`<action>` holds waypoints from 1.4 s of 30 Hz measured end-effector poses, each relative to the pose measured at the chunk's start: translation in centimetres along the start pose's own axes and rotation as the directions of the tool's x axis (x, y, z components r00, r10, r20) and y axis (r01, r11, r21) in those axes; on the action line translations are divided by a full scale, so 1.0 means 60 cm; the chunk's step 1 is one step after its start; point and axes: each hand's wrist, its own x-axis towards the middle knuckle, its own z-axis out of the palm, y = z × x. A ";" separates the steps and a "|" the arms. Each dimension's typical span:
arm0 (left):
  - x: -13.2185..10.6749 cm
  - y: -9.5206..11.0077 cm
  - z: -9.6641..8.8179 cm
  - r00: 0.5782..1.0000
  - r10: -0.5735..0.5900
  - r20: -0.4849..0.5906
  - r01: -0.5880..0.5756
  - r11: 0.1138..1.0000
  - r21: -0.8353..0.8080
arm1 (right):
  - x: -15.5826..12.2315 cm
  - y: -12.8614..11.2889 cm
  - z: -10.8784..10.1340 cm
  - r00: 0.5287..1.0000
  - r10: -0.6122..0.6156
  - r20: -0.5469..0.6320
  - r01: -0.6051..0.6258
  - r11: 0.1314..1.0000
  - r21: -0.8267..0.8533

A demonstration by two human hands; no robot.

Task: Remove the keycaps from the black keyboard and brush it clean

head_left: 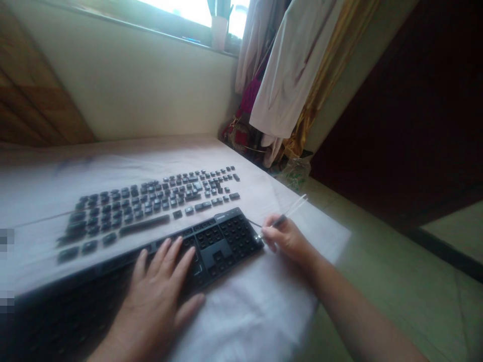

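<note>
Head view: left hand (158, 291) flat and open, fingers spread on keyboard (222, 241) lying on cloth-covered tabletop (256, 306). Right hand (287, 239) pinched around pen (289, 213), tip touching keyboard's right edge. Loose keycaps (151, 201) laid out in rows on cloth just behind keyboard. Clothes (287, 70) hanging beyond tabletop.

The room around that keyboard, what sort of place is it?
Probably a room in a home, not a workshop: clothes hang by a window, and the keyboard lies on a cloth-covered table with loose keycaps laid out in rows.
</note>
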 end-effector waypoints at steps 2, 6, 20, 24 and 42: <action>0.000 0.001 0.001 1.000 0.000 -0.003 0.000 1.000 0.003 | -0.002 -0.009 0.009 1.000 -0.005 0.018 0.005 1.000 0.005; -0.001 0.000 -0.004 1.000 -0.012 -0.006 0.012 0.999 -0.031 | -0.003 -0.032 0.045 0.997 -0.030 0.069 0.030 1.000 -0.001; 0.020 0.003 -0.053 0.950 -0.295 0.105 0.285 0.671 -0.684 | -0.001 -0.054 0.172 0.938 -0.254 0.235 0.262 0.965 -0.003; 0.029 0.004 -0.060 0.915 -0.333 0.230 0.383 0.527 -0.759 | 0.000 -0.044 0.176 0.900 -0.355 0.253 0.372 0.928 -0.021; 0.037 0.004 -0.066 0.858 -0.368 0.357 0.496 0.418 -0.761 | -0.002 -0.051 0.168 0.736 -0.669 0.103 0.673 0.710 -0.207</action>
